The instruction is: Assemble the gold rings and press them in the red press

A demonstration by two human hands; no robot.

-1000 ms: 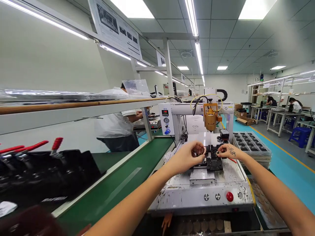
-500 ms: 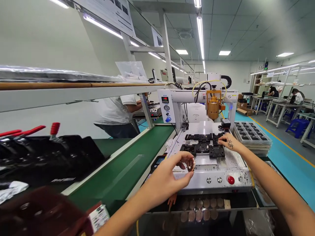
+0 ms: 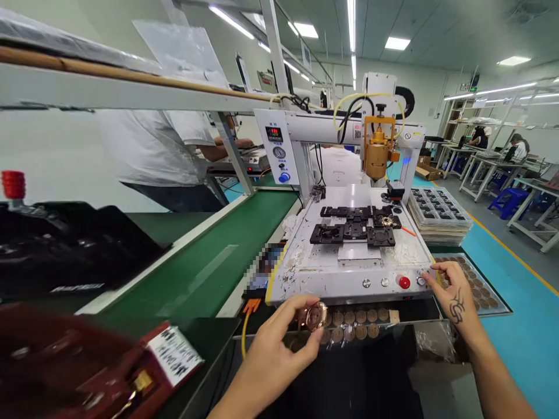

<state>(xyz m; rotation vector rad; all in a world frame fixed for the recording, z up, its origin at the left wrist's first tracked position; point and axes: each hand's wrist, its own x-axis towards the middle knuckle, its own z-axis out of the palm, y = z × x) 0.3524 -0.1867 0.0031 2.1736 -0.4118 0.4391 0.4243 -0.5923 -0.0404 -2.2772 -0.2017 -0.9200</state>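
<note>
My left hand (image 3: 273,349) pinches a small round copper-coloured part (image 3: 316,316) just in front of the white machine's front panel (image 3: 349,284), above a tray of similar round parts (image 3: 356,326). My right hand (image 3: 449,289) reaches its fingertips to the right corner of that panel, near a small button (image 3: 420,281) beside the red button (image 3: 404,282); nothing shows in it. Black fixtures (image 3: 356,227) sit on the machine bed under the gold dispensing head (image 3: 378,145).
A green conveyor belt (image 3: 209,267) runs along the left. Black items (image 3: 65,244) and a dark red object (image 3: 65,361) lie at near left. Stacked trays (image 3: 439,215) stand to the right of the machine, another tray of round parts (image 3: 480,285) beside it. A person in a white shirt (image 3: 157,151) works behind the belt.
Both hands drew back from the black fixtures toward me. The left carried the round part down past the front panel; the right left the fixture and went to the panel's right corner.
</note>
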